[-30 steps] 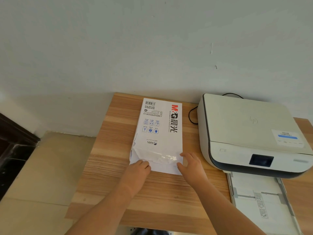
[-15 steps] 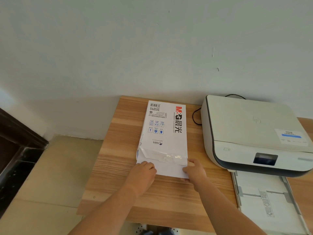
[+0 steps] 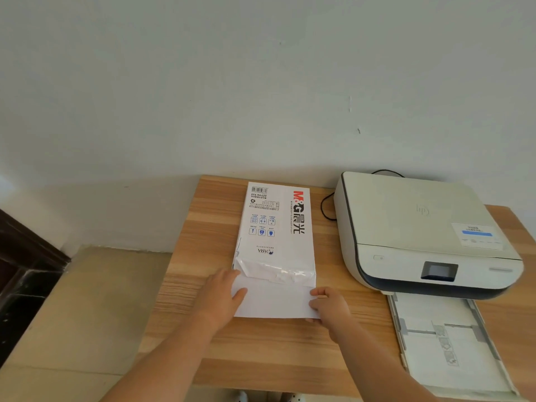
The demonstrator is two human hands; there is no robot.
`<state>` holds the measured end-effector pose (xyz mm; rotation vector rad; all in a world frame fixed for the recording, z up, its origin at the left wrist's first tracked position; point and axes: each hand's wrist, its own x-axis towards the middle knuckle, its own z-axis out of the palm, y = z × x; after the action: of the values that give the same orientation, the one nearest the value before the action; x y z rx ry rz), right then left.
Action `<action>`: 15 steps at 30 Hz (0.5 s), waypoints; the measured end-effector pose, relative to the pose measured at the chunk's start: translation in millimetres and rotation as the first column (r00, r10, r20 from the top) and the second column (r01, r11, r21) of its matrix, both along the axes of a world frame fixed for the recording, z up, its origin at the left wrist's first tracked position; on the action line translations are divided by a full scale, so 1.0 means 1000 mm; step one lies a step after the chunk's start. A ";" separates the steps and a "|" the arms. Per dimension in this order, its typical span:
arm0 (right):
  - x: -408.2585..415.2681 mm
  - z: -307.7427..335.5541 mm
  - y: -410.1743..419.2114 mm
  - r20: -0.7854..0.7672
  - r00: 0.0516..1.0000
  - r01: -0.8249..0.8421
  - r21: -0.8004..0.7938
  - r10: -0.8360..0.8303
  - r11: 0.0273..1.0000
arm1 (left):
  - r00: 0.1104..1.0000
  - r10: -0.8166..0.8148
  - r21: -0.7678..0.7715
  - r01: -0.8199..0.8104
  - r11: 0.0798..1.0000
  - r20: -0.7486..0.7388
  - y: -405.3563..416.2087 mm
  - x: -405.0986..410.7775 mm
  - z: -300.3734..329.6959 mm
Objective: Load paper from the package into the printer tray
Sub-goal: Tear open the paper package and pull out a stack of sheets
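Plain pale wall (image 3: 261, 82) across the whole upper half, matte, with a few small scuffs and a dark fleck right of centre. Light-wood surface (image 3: 261, 352) with banded grain, pushed against the wall. Beige tiled floor (image 3: 87, 314) to the left, meeting the wall at a soft shadow line. Dark brown wooden furniture (image 3: 26, 271) at the far left edge, only partly in view. Even, soft daylight, no harsh shadows.

Single head cam, looks fwd/down over table (image 3: 203, 338), wall behind.
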<state>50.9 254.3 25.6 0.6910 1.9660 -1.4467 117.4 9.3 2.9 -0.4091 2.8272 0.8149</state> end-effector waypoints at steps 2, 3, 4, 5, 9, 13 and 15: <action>0.005 0.002 0.003 -0.002 1.000 0.015 -0.021 -0.015 1.000 | 0.985 0.168 0.125 -0.172 0.977 0.044 0.003 -0.002 0.003; 0.007 0.002 0.005 -0.005 1.000 0.018 -0.031 -0.018 0.999 | 0.969 0.235 0.200 -0.245 0.949 0.073 0.005 -0.003 0.005; 0.009 0.003 0.006 -0.006 1.000 0.021 -0.039 -0.021 0.999 | 0.953 0.284 0.271 -0.303 0.913 0.109 0.006 -0.004 0.006; 0.011 0.004 0.006 -0.006 1.000 0.022 -0.043 -0.023 0.999 | 0.935 0.320 0.343 -0.354 0.870 0.155 0.008 -0.005 0.006; 0.014 0.007 0.008 0.002 1.000 0.013 -0.061 -0.013 0.998 | 0.867 0.410 0.558 -0.497 0.664 0.284 0.007 -0.007 0.000; 0.013 0.007 0.011 0.009 1.000 0.005 -0.082 -0.004 0.997 | 0.835 0.419 0.648 -0.544 0.533 0.357 0.008 -0.003 0.000; 0.012 0.008 0.012 0.000 1.000 -0.017 -0.059 0.017 0.998 | 0.824 0.408 0.661 -0.562 0.497 0.393 0.009 -0.002 0.001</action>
<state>63.0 266.5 34.0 0.6461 1.9164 -1.4883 115.8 18.0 4.1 -1.0838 1.8930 1.8477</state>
